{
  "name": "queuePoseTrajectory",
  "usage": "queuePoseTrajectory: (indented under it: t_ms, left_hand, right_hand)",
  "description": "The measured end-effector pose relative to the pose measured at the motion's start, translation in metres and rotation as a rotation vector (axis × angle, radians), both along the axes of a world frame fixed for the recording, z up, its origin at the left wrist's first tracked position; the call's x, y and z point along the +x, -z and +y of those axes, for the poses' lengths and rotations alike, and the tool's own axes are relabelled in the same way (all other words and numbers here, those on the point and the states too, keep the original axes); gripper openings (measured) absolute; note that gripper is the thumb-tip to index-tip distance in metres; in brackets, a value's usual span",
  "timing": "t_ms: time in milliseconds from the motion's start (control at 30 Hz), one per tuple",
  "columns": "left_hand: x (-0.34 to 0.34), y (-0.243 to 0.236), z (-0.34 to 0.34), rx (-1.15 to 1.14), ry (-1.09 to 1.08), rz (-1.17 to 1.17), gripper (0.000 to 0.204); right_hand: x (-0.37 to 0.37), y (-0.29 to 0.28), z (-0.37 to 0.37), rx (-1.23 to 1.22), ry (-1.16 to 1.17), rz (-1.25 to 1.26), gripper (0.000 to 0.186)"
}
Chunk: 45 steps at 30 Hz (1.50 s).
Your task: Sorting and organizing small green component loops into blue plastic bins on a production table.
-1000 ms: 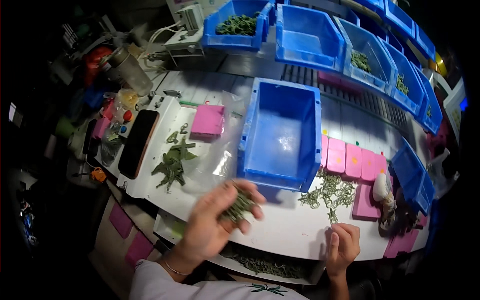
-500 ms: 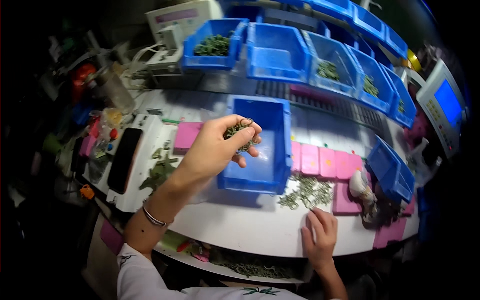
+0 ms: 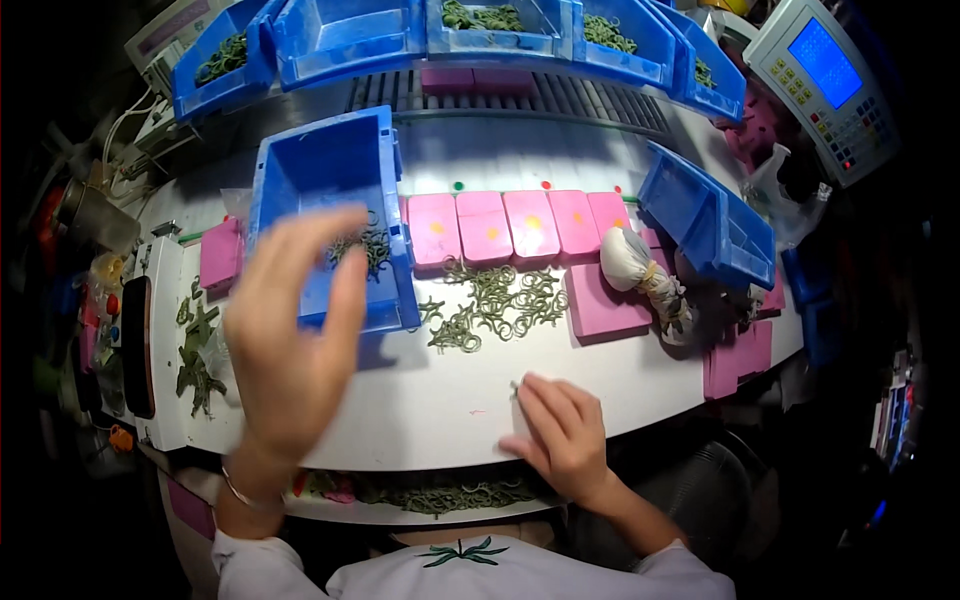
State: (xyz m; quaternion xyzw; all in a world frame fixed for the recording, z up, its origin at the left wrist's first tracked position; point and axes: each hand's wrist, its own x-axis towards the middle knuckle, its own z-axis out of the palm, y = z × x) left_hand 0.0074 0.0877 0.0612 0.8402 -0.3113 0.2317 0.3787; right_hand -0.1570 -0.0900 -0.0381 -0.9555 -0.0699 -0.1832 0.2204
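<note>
My left hand, blurred by motion, hovers over the near left side of a blue bin, with thumb and fingers apart. Small green rings show just past its fingertips, against the bin's inside; whether they are falling or lying there I cannot tell. On the white tabletop rests my right hand, fingers stretched forward and thumb out to the side. A tiny dark green piece lies at its fingertips. Beyond it spreads a loose pile of green rings, right of the bin.
Pink blocks line up behind the pile. A white cloth bundle and a tilted blue bin stand right. Blue bins hang along the back. A phone lies left; a keypad device stands far right.
My left hand has opened and let go of the clutch of rings over the bin. My right hand remains on the tabletop near the pile. The whole view has shifted.
</note>
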Motion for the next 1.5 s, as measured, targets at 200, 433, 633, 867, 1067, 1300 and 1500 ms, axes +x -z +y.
queuePoseTrajectory:
  t_ms: [200, 433, 633, 867, 1067, 1300, 1500]
  left_hand:
    - [-0.099, 0.043, 0.003, -0.304, 0.483, 1.471, 0.016]
    - [-0.093, 0.076, -0.007, -0.750, 0.472, 1.888, 0.056]
    - [-0.086, 0.091, -0.007, -1.131, 0.462, 2.023, 0.044]
    - [-0.081, 0.083, 0.003, -1.025, 0.441, 1.912, 0.033]
    - [-0.084, 0.082, 0.007, -1.011, 0.421, 1.882, 0.031]
    - [-0.087, 0.077, -0.003, -0.977, 0.298, 1.870, 0.027]
    - [-0.087, 0.081, 0.009, -1.028, 0.408, 1.880, 0.029]
  right_hand:
    - [-0.032, 0.014, -0.013, -0.161, -0.200, -0.180, 0.026]
    - [-0.005, -0.006, -0.006, 0.121, -0.211, -0.247, 0.033]
    - [0.044, -0.016, -0.011, 0.084, -0.070, -0.146, 0.039]
    - [0.031, 0.000, -0.010, -0.054, -0.109, -0.094, 0.029]
    - [0.012, -0.007, -0.020, 0.096, -0.037, -0.087, 0.028]
    - [0.027, -0.007, 0.001, 0.060, 0.114, 0.028, 0.047]
    - [-0.018, 0.000, -0.002, -0.141, -0.107, -0.038, 0.036]
